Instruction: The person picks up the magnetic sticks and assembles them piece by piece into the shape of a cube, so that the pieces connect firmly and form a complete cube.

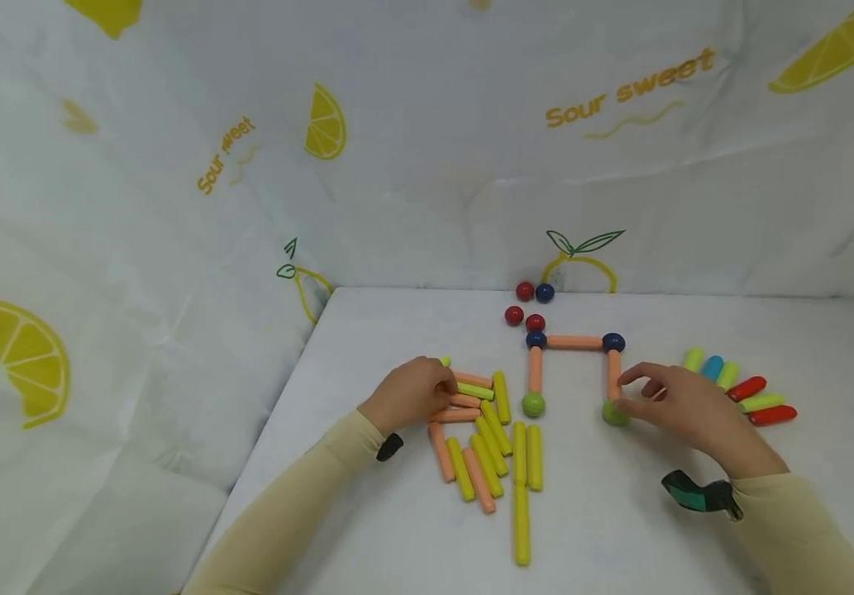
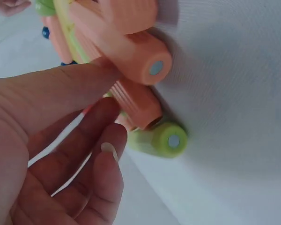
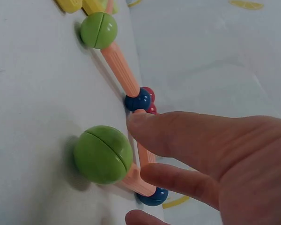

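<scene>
Head view: right hand (image 1: 683,406) relaxed, green ball (image 1: 611,415) at its nine o'clock; cannot tell if left hand (image 1: 407,395) grasps; best pinch one orange rod (image 2: 143,61).

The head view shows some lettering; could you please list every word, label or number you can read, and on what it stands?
"Sour sweet": larger orange lettering on the white backdrop, upper right.
"Sour sweet": smaller orange lettering on the same backdrop, left of centre.
None legible on the sticks or balls.
</scene>
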Demonstrator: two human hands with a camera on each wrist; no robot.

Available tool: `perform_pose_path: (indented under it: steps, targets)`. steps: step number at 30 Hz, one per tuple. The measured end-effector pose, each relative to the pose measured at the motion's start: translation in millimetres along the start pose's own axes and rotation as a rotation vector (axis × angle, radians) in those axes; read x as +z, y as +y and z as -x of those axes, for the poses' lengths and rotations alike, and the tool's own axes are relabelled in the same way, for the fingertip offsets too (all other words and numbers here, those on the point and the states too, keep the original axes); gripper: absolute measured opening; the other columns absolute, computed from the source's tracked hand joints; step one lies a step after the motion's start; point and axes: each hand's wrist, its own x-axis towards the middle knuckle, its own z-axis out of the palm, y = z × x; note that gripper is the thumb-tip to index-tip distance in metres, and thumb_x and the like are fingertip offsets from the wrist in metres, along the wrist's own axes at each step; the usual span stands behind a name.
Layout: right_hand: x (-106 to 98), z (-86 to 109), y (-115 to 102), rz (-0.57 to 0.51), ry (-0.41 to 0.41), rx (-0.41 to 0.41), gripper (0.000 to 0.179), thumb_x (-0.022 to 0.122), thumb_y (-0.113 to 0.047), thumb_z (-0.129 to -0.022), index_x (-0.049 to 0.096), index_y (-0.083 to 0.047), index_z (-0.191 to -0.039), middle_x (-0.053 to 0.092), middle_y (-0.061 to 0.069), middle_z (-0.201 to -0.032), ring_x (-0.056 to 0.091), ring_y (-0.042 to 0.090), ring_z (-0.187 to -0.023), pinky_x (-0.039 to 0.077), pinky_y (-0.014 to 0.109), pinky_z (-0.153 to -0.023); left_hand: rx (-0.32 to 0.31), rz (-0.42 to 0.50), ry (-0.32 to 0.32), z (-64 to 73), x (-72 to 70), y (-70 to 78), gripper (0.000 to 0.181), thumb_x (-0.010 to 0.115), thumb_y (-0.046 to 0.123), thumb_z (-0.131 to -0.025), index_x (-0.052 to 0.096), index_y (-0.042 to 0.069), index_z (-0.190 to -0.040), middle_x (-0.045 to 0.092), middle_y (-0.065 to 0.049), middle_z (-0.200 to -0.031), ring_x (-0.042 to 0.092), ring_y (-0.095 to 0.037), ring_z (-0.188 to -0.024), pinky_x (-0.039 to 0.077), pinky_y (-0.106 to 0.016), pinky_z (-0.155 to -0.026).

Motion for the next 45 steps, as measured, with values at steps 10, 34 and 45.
perform_pose_path:
  steps: [10,34,45]
  targets:
    - [9.1,3.5,-3.8,-0.012,-0.069,-0.062,0.056,0.083,-0.04,-0.094,0.067,-0.016,-0.141,0.071,0.021,-0.118,0.065,0.033,-0.101,0.059,0.043,-0.077,-0.01,-0.079,-0.007,-3.0,-10.9,14.2,0.023,0.085,0.036,-0.095,0.082,0.016,-0.103,0.069,0.005,-0.091,0.06,-0.01,-0.08,0.054,-0.024,-0.072]
    - [1.8,-1.5,-10.4,-0.046,-0.13,-0.052,0.034,0.079,-0.027,-0.098,0.073,-0.016,-0.129,0.072,0.014,-0.113,0.064,0.029,-0.101,0.06,0.046,-0.083,0.191,0.093,-0.21,-93.6,12.1,111.2,0.013,0.073,0.036,-0.104,0.076,0.024,-0.103,0.068,0.014,-0.087,0.058,-0.004,-0.077,0.049,-0.015,-0.068]
    - [-2.8,4.2,3.9,-0.065,-0.126,-0.041,0.031,0.079,-0.026,-0.098,0.073,-0.017,-0.127,0.073,0.014,-0.113,0.065,0.029,-0.1,0.059,0.045,-0.082,0.197,0.002,-0.229,-108.1,29.4,130.3,0.011,0.073,0.03,-0.104,0.076,0.022,-0.111,0.067,0.012,-0.087,0.058,-0.004,-0.079,0.047,-0.015,-0.069]
